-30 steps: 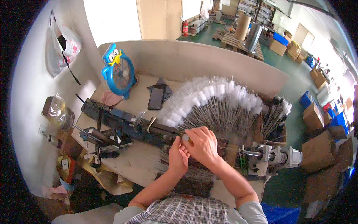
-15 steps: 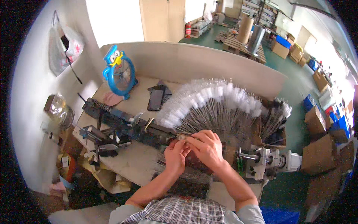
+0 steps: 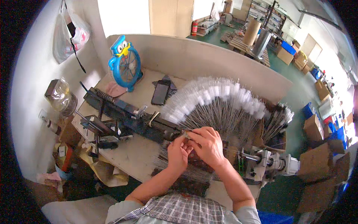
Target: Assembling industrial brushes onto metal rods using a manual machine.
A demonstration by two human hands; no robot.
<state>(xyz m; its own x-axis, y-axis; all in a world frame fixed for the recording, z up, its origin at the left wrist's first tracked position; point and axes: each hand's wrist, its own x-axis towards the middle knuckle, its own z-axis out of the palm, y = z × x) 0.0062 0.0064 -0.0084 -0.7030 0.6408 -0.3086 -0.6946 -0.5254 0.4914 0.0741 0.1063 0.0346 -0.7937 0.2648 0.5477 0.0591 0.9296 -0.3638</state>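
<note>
My left hand (image 3: pixel 178 154) and my right hand (image 3: pixel 209 145) meet at the end of a long dark metal machine (image 3: pixel 140 125). Their thumbs and fingers are pinched together around something small and pale, too hidden to name. Left fingers curl below it, while the right ones reach over from above. Just beyond the hands, many thin wire-stemmed brushes with white bristle heads (image 3: pixel 209 95) lie fanned out on the table (image 3: pixel 138 160). More wire stems and a dark reddish surface show beneath my wrists.
To the right stands a motor unit with a metal shaft (image 3: pixel 261 158); a box holds darker brushes (image 3: pixel 279 121). A phone (image 3: pixel 160 92) and a blue cartoon-duck fan (image 3: pixel 126 69) rest behind the machine. A low partition (image 3: pixel 209 52) edges the table's back.
The whole view has shifted slightly. Both hands stay together at the machine's end, still pinching, with only a small change in how the fingers sit.
</note>
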